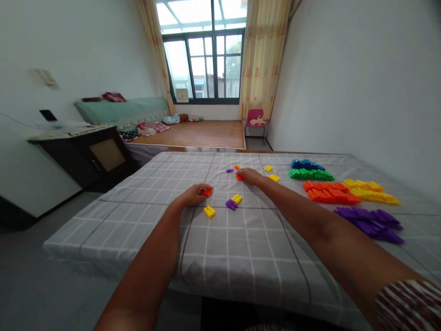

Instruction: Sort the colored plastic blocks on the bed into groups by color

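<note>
Gathering loose pieces, by the look of it: left hand [193, 195] pinches an orange block [207, 191] near the table's [138, 216] middle. Right hand [248, 176] closes on another orange piece [239, 177] further toward the far edge (grip partly hidden). Sorted colour piles [330, 192] line the right edge. Next, probably, carrying both across to the orange pile; yellow [209, 211] and purple [231, 204] strays remain.

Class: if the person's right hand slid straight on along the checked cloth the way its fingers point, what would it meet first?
Probably the small orange plastic piece just beyond the right hand; depth is hard to judge.
</note>
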### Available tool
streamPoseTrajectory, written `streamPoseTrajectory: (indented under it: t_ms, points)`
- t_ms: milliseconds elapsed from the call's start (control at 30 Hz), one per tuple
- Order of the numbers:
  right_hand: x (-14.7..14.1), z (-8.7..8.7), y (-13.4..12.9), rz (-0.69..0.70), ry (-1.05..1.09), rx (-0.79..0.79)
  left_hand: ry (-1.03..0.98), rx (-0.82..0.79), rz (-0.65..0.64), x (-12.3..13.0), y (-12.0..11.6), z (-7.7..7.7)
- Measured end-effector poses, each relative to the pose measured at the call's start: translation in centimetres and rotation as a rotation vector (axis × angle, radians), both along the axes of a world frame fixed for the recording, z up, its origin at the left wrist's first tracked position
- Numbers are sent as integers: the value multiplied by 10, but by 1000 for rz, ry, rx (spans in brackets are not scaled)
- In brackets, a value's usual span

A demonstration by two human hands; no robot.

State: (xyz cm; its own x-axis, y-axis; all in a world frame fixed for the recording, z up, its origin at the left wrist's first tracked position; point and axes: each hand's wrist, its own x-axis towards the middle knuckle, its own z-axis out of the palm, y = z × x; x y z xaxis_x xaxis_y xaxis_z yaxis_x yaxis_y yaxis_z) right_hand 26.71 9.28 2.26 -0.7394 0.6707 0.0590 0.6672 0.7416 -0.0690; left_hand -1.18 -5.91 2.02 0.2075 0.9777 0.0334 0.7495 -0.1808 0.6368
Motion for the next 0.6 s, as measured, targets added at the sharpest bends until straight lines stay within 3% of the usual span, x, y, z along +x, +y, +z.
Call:
streamPoseTrajectory:
  t_ms: [133,333,500,600]
  points:
    - [14,5,-6,-152,-7,-62,56,11,93,0,1,-1]
    - [69,12,-54,-111,7,-82,79,40,211,-2,8,-3]
    - [155,38,-85,-202,105,-69,102,0,264,2,23,12]
    - [231,60,-83,-342,154,6,79,24,186,32,32,32]
